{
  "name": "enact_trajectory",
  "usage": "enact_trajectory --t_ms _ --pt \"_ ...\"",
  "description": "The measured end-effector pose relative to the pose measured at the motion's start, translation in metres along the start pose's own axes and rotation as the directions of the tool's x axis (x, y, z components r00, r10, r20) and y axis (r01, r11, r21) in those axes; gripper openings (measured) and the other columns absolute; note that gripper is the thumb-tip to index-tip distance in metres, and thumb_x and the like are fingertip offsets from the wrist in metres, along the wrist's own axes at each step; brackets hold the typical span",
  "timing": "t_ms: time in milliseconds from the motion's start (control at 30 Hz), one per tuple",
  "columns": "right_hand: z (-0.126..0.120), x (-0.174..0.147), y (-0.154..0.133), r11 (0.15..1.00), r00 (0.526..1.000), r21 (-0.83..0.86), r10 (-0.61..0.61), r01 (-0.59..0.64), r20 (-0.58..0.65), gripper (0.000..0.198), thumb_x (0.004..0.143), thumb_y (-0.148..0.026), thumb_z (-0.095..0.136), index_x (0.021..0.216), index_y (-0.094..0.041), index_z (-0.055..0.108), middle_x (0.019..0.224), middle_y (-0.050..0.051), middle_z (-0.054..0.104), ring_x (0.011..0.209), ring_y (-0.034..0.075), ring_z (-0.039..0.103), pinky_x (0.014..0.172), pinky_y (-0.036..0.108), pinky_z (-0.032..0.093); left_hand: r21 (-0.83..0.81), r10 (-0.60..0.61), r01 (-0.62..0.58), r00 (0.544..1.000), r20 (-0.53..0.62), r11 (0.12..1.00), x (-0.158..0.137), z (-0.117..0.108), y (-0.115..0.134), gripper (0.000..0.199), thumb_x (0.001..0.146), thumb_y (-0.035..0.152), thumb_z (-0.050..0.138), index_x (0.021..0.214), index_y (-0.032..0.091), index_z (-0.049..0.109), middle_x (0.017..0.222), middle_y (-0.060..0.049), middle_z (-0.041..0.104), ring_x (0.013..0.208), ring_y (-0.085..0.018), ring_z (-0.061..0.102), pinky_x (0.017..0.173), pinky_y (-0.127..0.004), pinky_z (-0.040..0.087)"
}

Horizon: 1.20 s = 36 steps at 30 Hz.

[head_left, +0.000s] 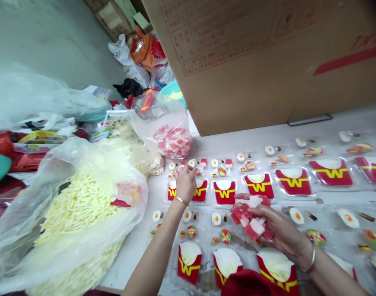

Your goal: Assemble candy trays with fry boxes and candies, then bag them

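My left hand [186, 183], with a gold bracelet, reaches over the back row of clear plastic trays. Its fingertips close at a small red-and-white piece [182, 164] in the leftmost tray's upper part; the fingers partly hide it. My right hand [275, 226], palm up, holds a loose heap of red-and-white pieces [252, 220] over the front row. The back trays hold red fry cartons [224, 192] with a yellow W, tiny fried eggs [214, 163], burgers and round pizza-like pieces [250, 165]. Similar red-and-white pieces lie in trays beside my left hand [228, 163].
A big cardboard box [252, 82] stands at the back right. On the left lies an open plastic bag of pale yellow fry-shaped pieces [79, 209]. Behind it sits a clear bag of red-and-white pieces [172, 139]. More bags and a turquoise basin [172, 88] are farther back.
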State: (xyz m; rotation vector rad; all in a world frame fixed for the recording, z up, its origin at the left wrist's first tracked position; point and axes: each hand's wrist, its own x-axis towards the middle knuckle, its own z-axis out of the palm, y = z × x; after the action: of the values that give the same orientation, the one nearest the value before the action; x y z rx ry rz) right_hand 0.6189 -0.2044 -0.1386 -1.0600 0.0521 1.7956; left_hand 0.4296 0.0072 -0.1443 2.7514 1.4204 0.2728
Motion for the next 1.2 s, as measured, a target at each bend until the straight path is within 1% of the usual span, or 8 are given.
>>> enact_trajectory --t_ms 467,567,633,767,867,933,1100,1200 --pt "0.006 0.000 0.006 0.996 0.992 -0.080 -0.028 0.038 0.126 0.023 0.075 -0.035 0.063 0.088 -0.015 0.062 0.055 -0.003 0.054 0.036 0.003 0.037 0.031 0.014 0.023 0.026 0.105 -0.107 0.991 0.078 0.994 0.004 0.010 0.013 0.039 0.079 0.007 0.045 0.106 0.027 0.064 0.113 -0.009 0.056 0.102 -0.027 0.047 0.083 -0.044 0.038" --pt "0.007 0.000 0.002 0.995 0.981 -0.095 -0.024 0.043 0.192 0.033 0.075 -0.033 0.063 0.105 -0.019 0.060 0.060 -0.003 0.057 0.035 0.003 0.035 0.031 0.015 0.021 -0.228 0.096 -0.081 0.994 0.055 0.970 0.006 -0.006 0.028 0.034 0.084 0.012 0.045 0.112 0.023 0.062 0.113 -0.011 0.057 0.105 -0.025 0.049 0.088 -0.044 0.039" --pt "0.007 0.001 0.000 0.992 0.968 -0.123 -0.011 0.043 0.249 0.033 0.074 -0.030 0.063 0.105 -0.020 0.060 0.065 -0.002 0.060 0.036 0.004 0.037 0.031 0.015 0.021 -0.531 0.187 -0.092 0.974 0.128 0.843 0.006 -0.022 0.046 0.029 0.088 0.022 0.047 0.113 0.021 0.060 0.112 -0.010 0.059 0.104 -0.022 0.052 0.091 -0.039 0.041" --pt "0.004 0.002 0.000 0.978 0.960 -0.206 0.070 -0.013 0.272 0.017 0.074 -0.030 0.061 0.072 -0.013 0.061 0.050 -0.003 0.051 0.033 0.004 0.034 0.031 0.017 0.019 -0.862 0.495 0.127 0.773 0.396 0.491 0.001 -0.050 0.092 0.031 0.084 0.036 0.057 0.110 0.021 0.063 0.099 -0.006 0.065 0.084 -0.014 0.060 0.078 -0.027 0.048" --pt "0.001 -0.002 0.000 0.974 0.963 -0.220 0.114 -0.059 0.246 0.015 0.071 -0.027 0.062 0.064 -0.014 0.057 0.046 -0.005 0.046 0.033 0.004 0.034 0.031 0.017 0.019 -0.833 0.563 0.348 0.618 0.549 0.430 0.001 -0.055 0.117 0.029 0.079 0.037 0.062 0.101 0.019 0.066 0.073 -0.001 0.064 0.057 -0.008 0.053 0.055 -0.022 0.043" --pt "-0.002 -0.006 -0.002 0.980 0.967 -0.194 0.082 -0.035 0.242 0.010 0.072 -0.025 0.063 0.071 -0.015 0.060 0.049 -0.005 0.048 0.034 0.004 0.034 0.031 0.016 0.020 -0.818 0.576 0.404 0.581 0.575 0.409 0.006 -0.051 0.127 0.025 0.077 0.037 0.064 0.090 0.016 0.068 0.064 0.000 0.060 0.051 -0.007 0.048 0.051 -0.021 0.039" --pt "-0.017 -0.016 -0.013 0.989 0.966 -0.088 -0.098 0.122 0.238 0.028 0.082 -0.030 0.057 0.108 -0.020 0.060 0.066 -0.002 0.057 0.037 0.004 0.037 0.030 0.015 0.019 -0.923 0.344 0.316 0.860 0.377 0.221 0.045 -0.024 0.148 0.021 0.075 0.032 0.065 0.086 0.014 0.064 0.076 -0.002 0.061 0.064 -0.008 0.053 0.063 -0.022 0.043" --pt "-0.029 -0.022 -0.018 0.987 0.971 -0.020 -0.154 0.160 0.182 0.034 0.083 -0.032 0.056 0.116 -0.022 0.056 0.071 -0.002 0.057 0.038 0.004 0.039 0.030 0.015 0.020 -0.946 0.219 0.204 0.940 0.261 0.252 0.081 0.005 0.162 0.018 0.077 0.029 0.060 0.089 0.016 0.060 0.072 0.000 0.057 0.063 -0.008 0.050 0.061 -0.021 0.042"
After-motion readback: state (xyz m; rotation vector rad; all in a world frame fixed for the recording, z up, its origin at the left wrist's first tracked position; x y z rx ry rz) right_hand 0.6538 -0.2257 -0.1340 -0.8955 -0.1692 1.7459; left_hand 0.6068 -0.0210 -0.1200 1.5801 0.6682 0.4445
